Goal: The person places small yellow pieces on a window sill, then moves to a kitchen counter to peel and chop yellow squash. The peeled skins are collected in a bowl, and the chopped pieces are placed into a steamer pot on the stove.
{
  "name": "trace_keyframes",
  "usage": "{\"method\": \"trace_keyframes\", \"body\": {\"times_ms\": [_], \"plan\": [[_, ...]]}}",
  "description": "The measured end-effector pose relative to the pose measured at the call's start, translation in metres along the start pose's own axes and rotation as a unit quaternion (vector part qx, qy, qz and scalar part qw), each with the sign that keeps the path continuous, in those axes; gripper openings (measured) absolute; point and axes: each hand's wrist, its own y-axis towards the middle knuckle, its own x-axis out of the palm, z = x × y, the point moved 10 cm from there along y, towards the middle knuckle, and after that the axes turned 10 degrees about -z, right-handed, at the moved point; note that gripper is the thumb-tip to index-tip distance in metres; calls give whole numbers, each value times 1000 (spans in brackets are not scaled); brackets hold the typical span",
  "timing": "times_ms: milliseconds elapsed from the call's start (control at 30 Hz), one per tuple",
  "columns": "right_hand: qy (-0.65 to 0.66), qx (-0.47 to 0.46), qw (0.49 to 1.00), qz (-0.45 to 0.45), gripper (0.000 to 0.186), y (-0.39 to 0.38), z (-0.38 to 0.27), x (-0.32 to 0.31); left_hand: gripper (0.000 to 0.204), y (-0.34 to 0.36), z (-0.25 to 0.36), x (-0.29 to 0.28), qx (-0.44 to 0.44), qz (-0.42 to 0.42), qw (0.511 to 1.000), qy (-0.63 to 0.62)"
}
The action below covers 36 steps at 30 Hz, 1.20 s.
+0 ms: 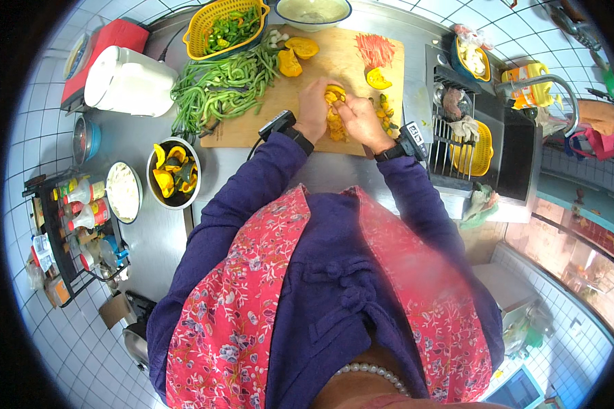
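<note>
Over the wooden cutting board (239, 133), my left hand (313, 108) is closed round a yellow pumpkin piece (335, 91). My right hand (363, 121) is closed with its fingers at the same piece; whether it also holds a small tool is hidden. Orange stringy pulp (337, 129) lies on the board just below. Beyond my left hand rest two cut pumpkin pieces (302, 47). One more pumpkin wedge (378, 79) sits past my right hand, and green-yellow peel scraps (387, 114) lie beside it.
Green beans (228, 88) pile at the board's left, and shredded red strips (374, 51) at its far right. A bowl of pumpkin chunks (174, 174), a white dish (124, 192) and a white appliance (131, 82) stand left. The sink (518, 153) with its rack is right.
</note>
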Motion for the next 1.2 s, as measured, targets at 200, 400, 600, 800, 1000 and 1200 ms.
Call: {"method": "trace_keyframes", "body": {"times_ms": [200, 400, 600, 800, 1000, 1200], "plan": [[164, 178, 964, -113, 19, -9, 14, 17, 35, 5, 13, -3, 20, -58, 990, 127], [519, 193, 816, -163, 20, -21, 12, 34, 44, 16, -21, -7, -45, -73, 976, -199], [201, 247, 948, 27, 21, -26, 78, -10, 33, 11, -49, -25, -110, -12, 983, -148], [-101, 11, 994, 49, 22, -4, 4, 14, 32, 1, 0, -38, 68, -8, 991, 117], [-218, 10, 976, 8, 21, 17, -26, 26, 43, -3, -41, -23, -133, -29, 935, -328], [-172, -3, 981, -94, 20, 16, -25, 36, 46, 3, -44, -23, -128, -54, 945, -296]]}}
